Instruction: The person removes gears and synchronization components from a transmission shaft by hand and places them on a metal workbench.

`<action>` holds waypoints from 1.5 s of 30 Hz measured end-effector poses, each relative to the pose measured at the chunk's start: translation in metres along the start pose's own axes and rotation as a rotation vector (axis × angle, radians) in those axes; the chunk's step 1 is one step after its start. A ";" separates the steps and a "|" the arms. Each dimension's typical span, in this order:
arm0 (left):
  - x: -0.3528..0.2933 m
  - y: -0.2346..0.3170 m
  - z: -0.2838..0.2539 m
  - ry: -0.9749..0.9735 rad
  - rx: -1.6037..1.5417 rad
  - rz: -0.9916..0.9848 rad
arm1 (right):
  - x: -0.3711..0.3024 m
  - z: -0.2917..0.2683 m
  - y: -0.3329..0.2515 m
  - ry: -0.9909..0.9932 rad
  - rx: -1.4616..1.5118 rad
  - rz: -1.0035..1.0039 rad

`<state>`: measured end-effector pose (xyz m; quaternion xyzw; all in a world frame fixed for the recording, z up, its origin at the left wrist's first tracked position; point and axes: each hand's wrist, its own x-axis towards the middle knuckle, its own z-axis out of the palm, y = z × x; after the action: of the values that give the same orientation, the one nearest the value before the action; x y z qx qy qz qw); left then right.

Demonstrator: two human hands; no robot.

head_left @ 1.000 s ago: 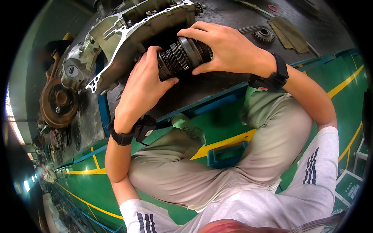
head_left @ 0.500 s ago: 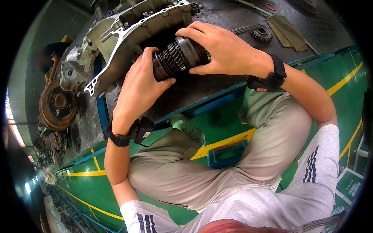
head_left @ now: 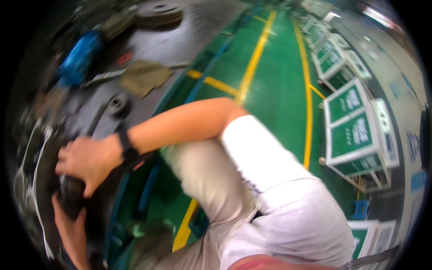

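There is a single view, from a wide fisheye camera worn on the person's head, looking steeply down and turned toward the person's right side. It sits close over the body: the right shoulder and white sleeve [head_left: 265, 157] fill the centre and lower middle. The dark work surface [head_left: 90, 117] curves along the rim from nine to eleven o'clock, with the hands pushed out to about eight o'clock. The green floor [head_left: 279, 67] with yellow lines runs from the centre up toward one o'clock. Everything is smeared by motion blur, and straight edges bow toward the rim.
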<state>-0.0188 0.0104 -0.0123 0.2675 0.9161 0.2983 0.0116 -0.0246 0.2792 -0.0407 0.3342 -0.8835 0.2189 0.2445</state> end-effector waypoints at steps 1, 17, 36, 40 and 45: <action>0.004 0.003 0.005 -0.016 0.020 -0.018 | -0.009 -0.002 0.005 0.008 -0.012 0.016; 0.015 -0.034 0.004 -0.098 0.027 0.107 | -0.016 0.003 0.010 -0.088 -0.032 0.070; 0.015 -0.145 -0.025 -0.074 0.381 0.024 | -0.020 -0.009 0.022 -0.231 -0.112 0.136; 0.010 -0.108 -0.022 -0.079 0.491 -0.024 | -0.019 -0.021 0.022 -0.326 -0.089 0.180; 0.003 -0.087 -0.021 -0.045 0.456 -0.038 | -0.018 -0.020 0.020 -0.344 -0.072 0.186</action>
<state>-0.0673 -0.0589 -0.0425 0.2527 0.9642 0.0774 -0.0230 -0.0204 0.3124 -0.0401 0.2745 -0.9466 0.1486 0.0805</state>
